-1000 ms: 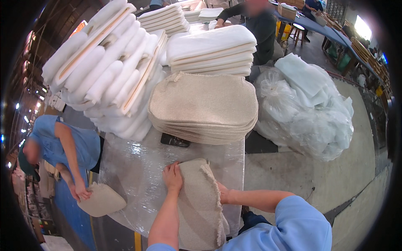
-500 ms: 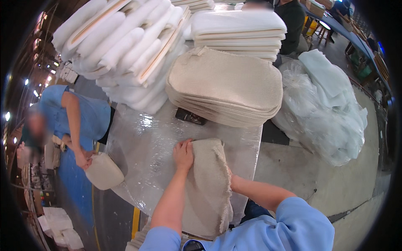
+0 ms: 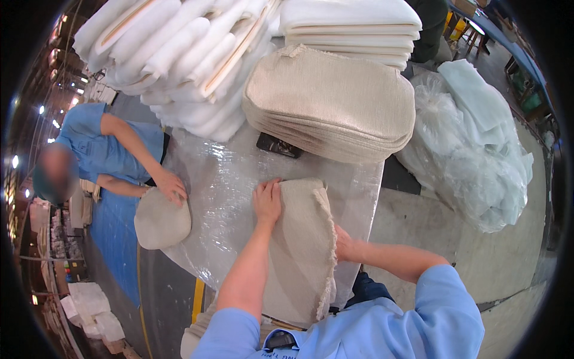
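Note:
A beige fabric cover point(image 3: 297, 239) with a frayed right edge lies lengthwise before me, on a table covered with clear plastic point(image 3: 215, 197). My left hand point(image 3: 267, 202) is closed at the cover's upper left edge, its fingers bent over the cloth. At the frayed right edge, my right hand point(image 3: 344, 243) grips the cloth, with its fingertips partly hidden behind the fringe. Beyond my hands stands a thick stack of beige rounded covers point(image 3: 329, 99). A dark flat object point(image 3: 279, 145) lies at the foot of that stack.
White padding rolls point(image 3: 179, 57) are heaped far left, and folded white pads point(image 3: 351, 30) are piled at the back. A plastic bag of pale padding point(image 3: 466, 149) bulges at the right. At the left, a co-worker in a blue shirt point(image 3: 89, 140) handles a beige piece point(image 3: 162, 218).
My view has shifted slightly, so the stacks sit higher in the picture. Both my hands stay at the cover's edges. The co-worker's piece is now nearer the table, with a hand laid on it.

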`<move>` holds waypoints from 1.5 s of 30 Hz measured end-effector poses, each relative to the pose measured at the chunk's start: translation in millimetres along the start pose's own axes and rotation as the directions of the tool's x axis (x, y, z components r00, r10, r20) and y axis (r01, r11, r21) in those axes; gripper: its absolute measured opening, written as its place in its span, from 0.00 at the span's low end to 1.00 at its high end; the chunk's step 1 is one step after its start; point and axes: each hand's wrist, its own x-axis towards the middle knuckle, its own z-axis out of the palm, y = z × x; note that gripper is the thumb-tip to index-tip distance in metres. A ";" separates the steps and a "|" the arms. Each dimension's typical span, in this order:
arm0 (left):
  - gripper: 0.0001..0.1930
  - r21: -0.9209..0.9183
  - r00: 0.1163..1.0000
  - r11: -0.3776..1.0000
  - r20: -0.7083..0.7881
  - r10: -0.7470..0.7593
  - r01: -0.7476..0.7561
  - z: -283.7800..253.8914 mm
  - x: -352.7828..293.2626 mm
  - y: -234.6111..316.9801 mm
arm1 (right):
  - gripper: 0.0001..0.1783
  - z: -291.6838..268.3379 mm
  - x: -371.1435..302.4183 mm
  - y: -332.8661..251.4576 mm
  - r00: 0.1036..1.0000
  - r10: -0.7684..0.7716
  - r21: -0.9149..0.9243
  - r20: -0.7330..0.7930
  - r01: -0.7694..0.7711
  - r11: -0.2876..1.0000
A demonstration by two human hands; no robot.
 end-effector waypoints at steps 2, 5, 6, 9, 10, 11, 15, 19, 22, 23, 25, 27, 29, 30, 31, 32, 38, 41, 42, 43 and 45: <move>0.19 -0.007 0.999 0.999 0.003 0.032 -0.032 0.1 4.3 7.4 | 0.34 29.2 14.0 15.6 0.983 -0.036 -0.021 -0.178 0.033 0.999; 0.18 0.026 1.000 0.999 -0.008 0.030 -0.030 -0.8 3.0 5.5 | 0.33 52.8 37.6 24.7 0.946 -0.098 -0.057 -0.308 0.084 0.995; 0.18 0.030 0.999 0.999 -0.007 0.033 -0.033 -0.9 2.7 5.4 | 0.33 58.8 45.6 25.5 0.942 -0.094 -0.021 -0.323 0.092 0.996; 0.17 0.031 0.999 0.999 -0.007 0.035 -0.034 -0.3 2.2 3.3 | 0.33 68.6 62.9 24.6 0.943 -0.063 0.107 -0.325 0.103 0.989; 0.17 0.025 0.999 0.999 -0.009 0.033 -0.033 0.1 1.9 2.5 | 0.33 70.5 65.8 25.1 0.944 -0.056 0.136 -0.325 0.106 0.985; 0.17 0.020 0.999 0.999 -0.011 0.032 -0.031 0.5 1.8 2.0 | 0.33 72.8 68.0 24.8 0.944 -0.050 0.159 -0.327 0.108 0.981; 0.17 -0.022 1.000 1.000 0.001 0.019 -0.019 0.9 1.5 -3.2 | 0.32 78.2 69.5 22.9 0.946 -0.045 0.215 -0.322 0.120 0.969; 0.17 -0.053 0.999 0.998 0.030 -0.013 0.015 0.2 3.9 -5.1 | 0.32 80.0 67.0 23.0 0.948 -0.042 0.245 -0.316 0.125 0.961; 0.17 -0.103 0.997 0.994 0.058 -0.041 0.047 -1.7 5.3 -4.4 | 0.32 80.9 67.1 22.1 0.950 -0.043 0.264 -0.309 0.129 0.956; 0.17 -0.123 0.996 0.991 0.070 -0.050 0.058 -2.0 5.1 -3.8 | 0.32 81.7 66.6 22.3 0.950 -0.044 0.272 -0.309 0.132 0.953; 0.17 -0.131 0.997 0.990 0.064 -0.042 0.050 -2.3 5.2 -3.6 | 0.31 81.7 67.1 22.1 0.952 -0.047 0.284 -0.303 0.137 0.949; 0.17 -0.136 0.998 0.990 0.057 -0.025 0.032 -2.7 6.1 -4.2 | 0.31 80.9 65.9 21.8 0.952 -0.052 0.290 -0.302 0.144 0.946; 0.17 -0.134 0.999 0.991 0.054 -0.006 0.014 -4.1 7.8 -7.4 | 0.31 79.1 60.1 21.2 0.955 -0.064 0.294 -0.289 0.152 0.944; 0.17 -0.129 0.998 0.991 0.053 -0.014 0.021 -4.6 7.1 -8.5 | 0.31 78.6 56.0 19.8 0.958 -0.068 0.301 -0.280 0.155 0.941; 0.17 -0.129 0.998 0.991 0.057 -0.012 0.019 -2.9 8.0 -5.4 | 0.31 76.0 48.8 20.6 0.961 -0.071 0.290 -0.269 0.151 0.945; 0.17 -0.126 0.998 0.992 0.055 -0.017 0.024 -3.0 7.1 -5.7 | 0.31 73.6 41.1 19.8 0.962 -0.087 0.273 -0.257 0.158 0.949; 0.17 -0.120 1.000 0.993 0.018 0.016 -0.014 0.3 8.1 -4.8 | 0.28 50.6 -21.8 6.7 0.925 -0.316 -0.004 -0.211 0.322 0.947; 0.17 -0.091 0.999 0.994 -0.001 0.053 -0.053 1.8 6.5 -7.1 | 0.25 46.1 -64.8 -8.1 0.873 -0.379 0.020 -0.306 0.404 0.915; 0.17 -0.044 0.997 0.997 -0.008 0.071 -0.071 1.0 6.2 -8.2 | 0.24 45.2 -80.3 -11.1 0.841 -0.392 0.026 -0.373 0.431 0.902; 0.18 -0.008 0.995 0.995 -0.007 0.095 -0.095 1.8 7.0 -3.8 | 0.23 45.9 -97.7 -12.2 0.838 -0.288 0.115 -0.464 0.379 0.918; 0.18 0.069 0.991 0.990 -0.039 0.125 -0.122 3.3 2.7 2.0 | 0.21 49.6 -128.6 -14.6 0.798 -0.063 0.301 -0.599 0.297 0.906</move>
